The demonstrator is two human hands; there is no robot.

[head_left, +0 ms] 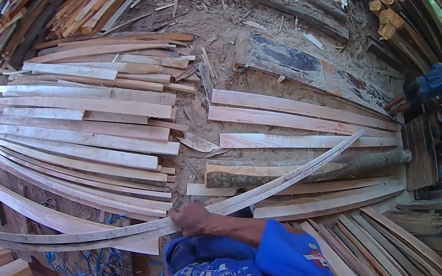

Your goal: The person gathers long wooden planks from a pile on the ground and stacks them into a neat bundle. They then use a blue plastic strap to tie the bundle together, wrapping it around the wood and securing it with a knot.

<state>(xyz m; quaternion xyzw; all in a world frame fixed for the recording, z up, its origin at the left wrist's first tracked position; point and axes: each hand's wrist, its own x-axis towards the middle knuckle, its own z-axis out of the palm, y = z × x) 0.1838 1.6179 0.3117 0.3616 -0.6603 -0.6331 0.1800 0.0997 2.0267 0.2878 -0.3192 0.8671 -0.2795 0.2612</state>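
A long, narrow wooden plank (284, 182) slants across the view, from the lower left up to the right middle. Fingers of my right hand (192, 220) are wrapped around it near its middle, just above my blue shirt. A dark line runs along the plank's length. Beneath its left part lies a pale board (43, 207). Under its right part is a bark-covered log (279, 175) with a flat cut face. A dark brown shape at the lower left edge may be my left arm; no fingers can be made out there.
Rows of sawn boards (82, 122) lie on the left, and more boards (388, 262) at the lower right. Pale boards (303, 110) lie beyond the log. A co-worker (436, 81) in blue bends down at far right, near stacked logs (389, 23). Blue strapping (98, 261) litters the lower left.
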